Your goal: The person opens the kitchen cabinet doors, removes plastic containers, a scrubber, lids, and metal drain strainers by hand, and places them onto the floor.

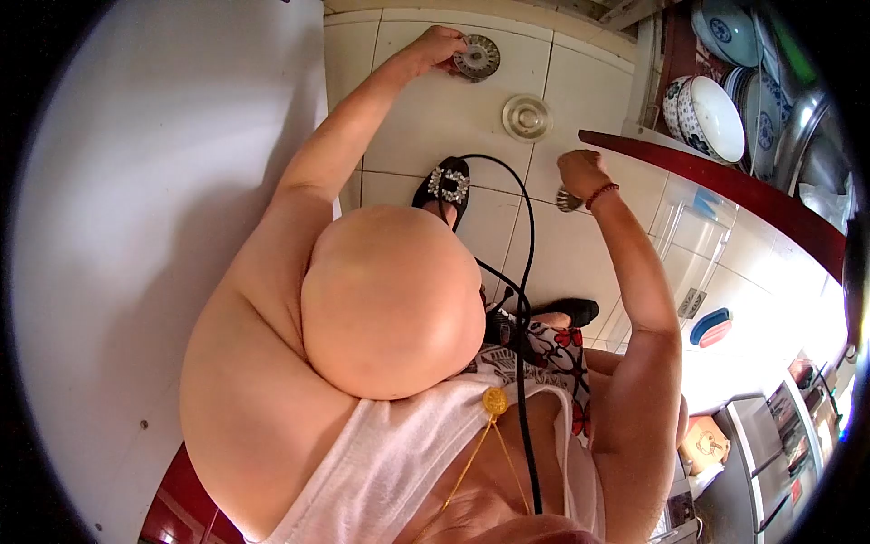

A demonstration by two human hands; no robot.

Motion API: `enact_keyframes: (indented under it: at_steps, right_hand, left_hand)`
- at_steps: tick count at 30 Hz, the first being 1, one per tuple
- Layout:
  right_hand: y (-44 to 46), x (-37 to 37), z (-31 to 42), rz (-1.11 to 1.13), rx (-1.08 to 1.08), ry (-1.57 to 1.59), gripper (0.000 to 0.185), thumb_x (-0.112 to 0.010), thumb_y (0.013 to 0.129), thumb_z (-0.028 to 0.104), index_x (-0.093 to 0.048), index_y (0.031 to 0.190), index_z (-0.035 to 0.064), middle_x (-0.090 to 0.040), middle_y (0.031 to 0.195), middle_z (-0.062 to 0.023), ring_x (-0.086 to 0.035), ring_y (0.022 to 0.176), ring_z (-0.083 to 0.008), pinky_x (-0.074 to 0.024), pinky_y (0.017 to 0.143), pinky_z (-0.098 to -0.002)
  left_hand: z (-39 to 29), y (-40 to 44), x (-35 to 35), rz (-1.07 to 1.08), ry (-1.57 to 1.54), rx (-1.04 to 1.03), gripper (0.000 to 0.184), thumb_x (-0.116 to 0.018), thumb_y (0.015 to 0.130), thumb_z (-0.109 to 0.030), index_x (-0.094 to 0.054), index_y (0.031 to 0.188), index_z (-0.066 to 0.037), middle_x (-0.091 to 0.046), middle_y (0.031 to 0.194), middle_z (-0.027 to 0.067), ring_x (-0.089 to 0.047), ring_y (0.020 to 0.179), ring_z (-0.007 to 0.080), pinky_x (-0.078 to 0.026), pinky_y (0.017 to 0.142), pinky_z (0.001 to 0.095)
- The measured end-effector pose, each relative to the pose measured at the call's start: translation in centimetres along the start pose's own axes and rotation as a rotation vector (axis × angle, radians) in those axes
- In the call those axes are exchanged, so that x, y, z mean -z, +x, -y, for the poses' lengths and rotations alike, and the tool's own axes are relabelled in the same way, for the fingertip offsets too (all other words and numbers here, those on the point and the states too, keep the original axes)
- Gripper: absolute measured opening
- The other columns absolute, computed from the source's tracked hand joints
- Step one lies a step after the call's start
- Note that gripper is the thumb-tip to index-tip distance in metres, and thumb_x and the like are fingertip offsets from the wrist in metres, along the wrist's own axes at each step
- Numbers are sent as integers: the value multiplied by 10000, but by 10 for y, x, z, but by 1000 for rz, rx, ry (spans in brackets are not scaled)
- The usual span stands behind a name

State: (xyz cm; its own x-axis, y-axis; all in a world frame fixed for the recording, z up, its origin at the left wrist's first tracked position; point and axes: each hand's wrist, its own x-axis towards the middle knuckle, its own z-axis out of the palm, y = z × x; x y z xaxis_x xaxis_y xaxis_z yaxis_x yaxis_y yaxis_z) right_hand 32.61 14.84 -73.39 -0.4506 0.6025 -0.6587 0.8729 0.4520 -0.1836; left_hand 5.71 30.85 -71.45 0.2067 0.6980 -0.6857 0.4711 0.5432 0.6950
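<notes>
On the far side of the tiled floor, my left hand is closed on the rim of a round metal drain strainer with slots around it. A shiny round dish-like piece lies on the tiles between my hands; its exact kind is unclear. My right hand, with a red beaded bracelet at the wrist, is curled into a grip. Just below its fingers shows a small slotted metal piece, partly hidden by the hand, which appears to hold it.
A black cable loops across the floor by my black shoe. The red cabinet edge and bowls stand at the right. A large pale panel rises at the left. A blue and pink brush-like item lies lower right.
</notes>
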Motion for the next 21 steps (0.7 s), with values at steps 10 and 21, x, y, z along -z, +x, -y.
enact_keyframes:
  at_steps: [10,21]
  right_hand:
    - [7,0,28,-210,-84,-82,80,-588,704,76,-660,739,70,-636,738,-107,-631,726,-244,-495,521,-332]
    - [18,-18,82,-288,-61,185,172,-570,716,66,-596,877,12,-584,959,-154,-587,880,-274,-503,687,-339]
  left_hand:
    - [7,1,-19,53,-255,-24,238,-580,752,-110,-594,982,-51,-590,761,36,-554,592,119,-474,521,246]
    - [19,9,-7,39,-56,-86,254,-576,770,-114,-578,1009,-27,-602,837,76,-580,660,146,-498,576,263]
